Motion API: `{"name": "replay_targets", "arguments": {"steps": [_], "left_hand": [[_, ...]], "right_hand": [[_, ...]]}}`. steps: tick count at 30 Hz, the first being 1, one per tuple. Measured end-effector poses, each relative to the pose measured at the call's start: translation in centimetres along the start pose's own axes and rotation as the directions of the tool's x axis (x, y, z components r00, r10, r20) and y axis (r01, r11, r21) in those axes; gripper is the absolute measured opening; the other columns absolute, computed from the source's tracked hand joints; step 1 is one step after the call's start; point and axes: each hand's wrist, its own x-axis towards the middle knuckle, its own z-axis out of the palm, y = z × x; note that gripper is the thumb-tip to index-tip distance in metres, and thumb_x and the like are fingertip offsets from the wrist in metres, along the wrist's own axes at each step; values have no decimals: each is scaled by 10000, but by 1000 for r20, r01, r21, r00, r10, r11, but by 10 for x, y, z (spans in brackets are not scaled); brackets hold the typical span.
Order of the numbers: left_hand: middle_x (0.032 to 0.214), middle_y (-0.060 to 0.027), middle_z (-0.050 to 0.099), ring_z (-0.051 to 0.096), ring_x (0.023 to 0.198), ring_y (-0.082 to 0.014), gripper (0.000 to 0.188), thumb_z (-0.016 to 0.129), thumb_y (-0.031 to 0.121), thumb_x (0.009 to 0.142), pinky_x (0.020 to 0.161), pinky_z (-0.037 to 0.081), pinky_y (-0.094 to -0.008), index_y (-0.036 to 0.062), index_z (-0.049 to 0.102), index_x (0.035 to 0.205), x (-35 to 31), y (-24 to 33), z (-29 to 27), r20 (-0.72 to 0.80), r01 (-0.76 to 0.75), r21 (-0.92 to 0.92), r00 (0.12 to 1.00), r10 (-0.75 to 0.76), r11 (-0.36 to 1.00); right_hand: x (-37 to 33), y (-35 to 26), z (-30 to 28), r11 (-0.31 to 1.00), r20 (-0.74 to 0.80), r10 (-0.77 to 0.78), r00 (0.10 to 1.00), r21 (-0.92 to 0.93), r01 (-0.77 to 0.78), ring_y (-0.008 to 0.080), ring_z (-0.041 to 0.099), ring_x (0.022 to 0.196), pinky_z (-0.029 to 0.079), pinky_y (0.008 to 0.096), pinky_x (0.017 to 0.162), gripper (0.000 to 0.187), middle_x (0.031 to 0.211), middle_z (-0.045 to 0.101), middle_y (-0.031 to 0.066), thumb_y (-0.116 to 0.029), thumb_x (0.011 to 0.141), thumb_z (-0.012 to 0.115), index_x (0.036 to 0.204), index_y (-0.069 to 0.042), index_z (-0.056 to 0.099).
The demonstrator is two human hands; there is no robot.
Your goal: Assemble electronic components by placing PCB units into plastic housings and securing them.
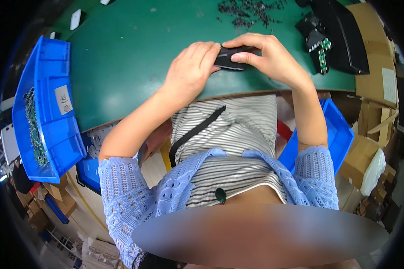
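Between my two hands, low over the near part of the green table (pixel 121 67), is a black plastic casing (pixel 229 59) with a pale lower edge. My left hand (pixel 194 62) covers its left end, fingers together and bent over it. On the other side my right hand (pixel 262 54) pinches it, thumb on the near side and fingers curled along the far side. Both palms hide much of the casing, so its exact kind does not show.
Small black parts (pixel 251 13) lie scattered at the far edge. At the right, green circuit boards (pixel 322 56) sit by a black bin (pixel 341 36). A blue bin (pixel 54 130) holding circuit boards stands left; another blue bin (pixel 332 134) is below the table at right, near cardboard boxes (pixel 361 152).
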Motion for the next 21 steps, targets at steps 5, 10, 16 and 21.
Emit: {"name": "replay_targets", "arguments": {"steps": [5, 10, 16, 21], "left_hand": [[966, -157, 642, 626, 841, -255, 379, 681, 163, 810, 730, 504, -344, 0, 577, 1135, 54, -31, 16, 57, 51, -106, 997, -45, 993], [810, -160, 677, 649, 614, -195, 308, 609, 209, 885, 624, 529, -310, -49, 630, 1051, 156, -67, 49, 272, 539, -564, 836, -476, 626], [626, -139, 640, 604, 469, -187, 224, 592, 113, 874, 379, 420, -314, -101, 631, 819, 264, -145, 153, 314, 627, -623, 749, -584, 469], [693, -192, 632, 625, 491, -221, 233, 561, 88, 918, 381, 447, -331, -134, 604, 864, 302, -166, 180, 454, 735, -645, 589, -668, 209]], "right_hand": [[25, 33, -20, 997, -481, 73, 874, 38, -63, 176, 650, 764, 500, 279, 683, 179, 862, 688, 80, -169, 874, 638, 947, -13, 686], [31, 49, -25, 966, -842, -203, 500, -255, -38, 98, 530, 525, 388, 232, 469, 49, 688, 621, 41, -68, 859, 641, 853, -31, 673], [28, 48, -21, 829, -690, -466, 554, -559, 2, 185, 515, 511, 383, 292, 480, 76, 643, 591, 31, -62, 765, 705, 812, -68, 646], [27, 48, -21, 827, -677, -446, 585, -562, -20, 179, 529, 525, 386, 292, 475, 90, 635, 588, 28, -75, 761, 710, 827, -71, 648]]}}
